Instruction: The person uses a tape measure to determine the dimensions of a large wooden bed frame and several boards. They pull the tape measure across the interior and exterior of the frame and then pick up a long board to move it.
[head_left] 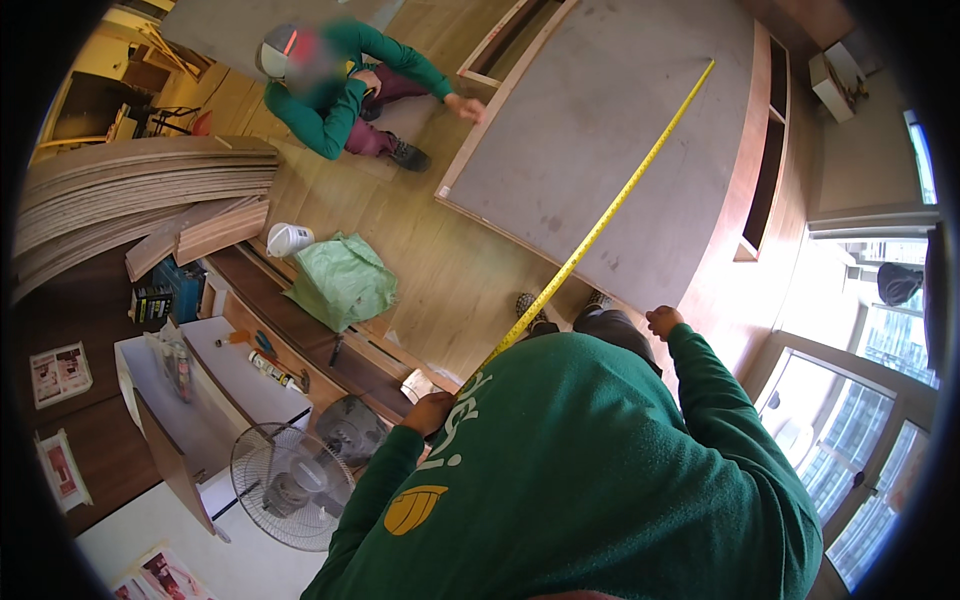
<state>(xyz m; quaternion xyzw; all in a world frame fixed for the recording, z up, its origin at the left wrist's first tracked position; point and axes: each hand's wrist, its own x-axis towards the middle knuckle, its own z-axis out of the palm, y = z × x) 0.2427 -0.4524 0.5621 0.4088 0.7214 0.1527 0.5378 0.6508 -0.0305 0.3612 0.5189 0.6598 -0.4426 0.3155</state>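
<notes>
A yellow tape measure is pulled out in a long straight line across the large grey panel. Its far end lies near the panel's top right, and its near end runs down to my left hand. That hand is closed around the near end at my left side; the tape's case is hidden. My right hand is curled shut just off the panel's near right corner, apart from the tape. Whatever its fingers may hold does not show.
Across the panel's left side a co-worker crouches, one hand at its edge. Stacked boards, a white bucket and a green sack lie left. A fan stands near my left arm. Wooden frames flank the panel.
</notes>
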